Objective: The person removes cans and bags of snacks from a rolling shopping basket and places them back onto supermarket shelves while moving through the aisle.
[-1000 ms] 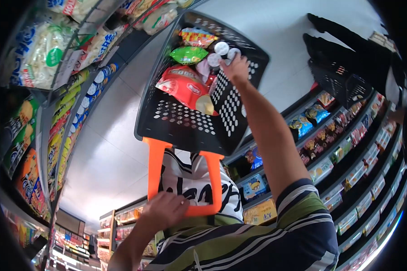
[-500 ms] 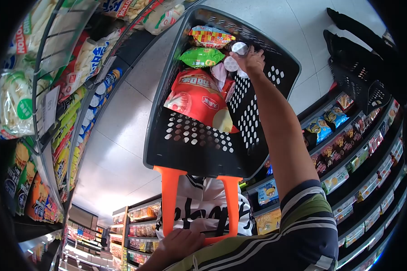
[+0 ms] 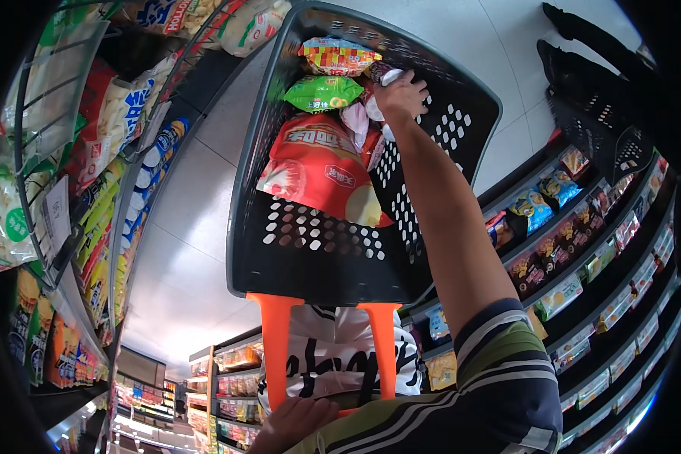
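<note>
My right hand (image 3: 401, 98) reaches into the dark grey shopping basket (image 3: 242, 227), its fingers wrapped around a small white-lidded container (image 3: 390, 76) near the far wall. Other white round lids (image 3: 374, 110) sit beside and partly under the hand. To their left are a yellow-and-red snack bag (image 3: 339, 57), a green snack bag (image 3: 324, 94), a pink packet (image 3: 356, 125) and a large red snack bag (image 3: 318, 163). Below the basket, my left hand (image 3: 301, 420) is closed around the orange handle (image 3: 276, 340).
Shelves of bagged snacks (image 3: 15, 219) run along the left, with blue tubes (image 3: 159, 155) on a lower tier. Snack shelves (image 3: 583, 295) line the right. Another person's dark-clad leg (image 3: 590, 83) and a black basket (image 3: 605, 129) are at the upper right.
My right hand has shifted slightly leftward with its fingers around the lidded container, which now tilts. The basket has drifted a little left in view. My left hand stays on the handle.
</note>
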Demonstrator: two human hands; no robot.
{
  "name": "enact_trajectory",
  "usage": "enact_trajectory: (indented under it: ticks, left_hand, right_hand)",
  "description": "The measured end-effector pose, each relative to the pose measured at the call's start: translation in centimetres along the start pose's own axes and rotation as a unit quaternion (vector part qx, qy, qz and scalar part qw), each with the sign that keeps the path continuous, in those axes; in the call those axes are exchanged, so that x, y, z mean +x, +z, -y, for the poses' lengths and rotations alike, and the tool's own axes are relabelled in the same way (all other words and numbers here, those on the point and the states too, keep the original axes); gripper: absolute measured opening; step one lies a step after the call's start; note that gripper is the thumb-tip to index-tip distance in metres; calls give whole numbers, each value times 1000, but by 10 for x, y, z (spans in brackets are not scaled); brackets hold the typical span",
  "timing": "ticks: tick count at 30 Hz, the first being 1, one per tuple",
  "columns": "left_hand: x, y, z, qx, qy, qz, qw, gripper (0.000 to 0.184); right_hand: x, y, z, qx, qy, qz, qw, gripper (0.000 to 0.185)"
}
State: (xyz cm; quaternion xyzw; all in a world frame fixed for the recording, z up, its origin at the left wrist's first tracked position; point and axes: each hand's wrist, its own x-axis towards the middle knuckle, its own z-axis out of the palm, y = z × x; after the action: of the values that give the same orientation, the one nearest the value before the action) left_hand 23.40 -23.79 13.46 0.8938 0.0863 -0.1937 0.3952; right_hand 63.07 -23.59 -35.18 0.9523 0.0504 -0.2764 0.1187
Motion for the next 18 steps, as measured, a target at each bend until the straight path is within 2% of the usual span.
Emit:
enact_trajectory:
  ticks: [6,10,14,18]
  left_hand:
    - [-1,3,-1,-14,-8,-12,1000,10]
    - [2,-2,-3,-26,-6,13,1000,10]
    - [0,3,-6,-36,-10,-1,999,11]
    - [0,6,-5,-24,2,-6,1000,12]
  right_hand:
    - [5,2,0,42,26,0,999,85]
    - [10,12,-7,91,31,10,995,76]
    - [2,13,-1,144,74,24,987,84]
    - [5,17,-6,134,-3,-9,991,95]
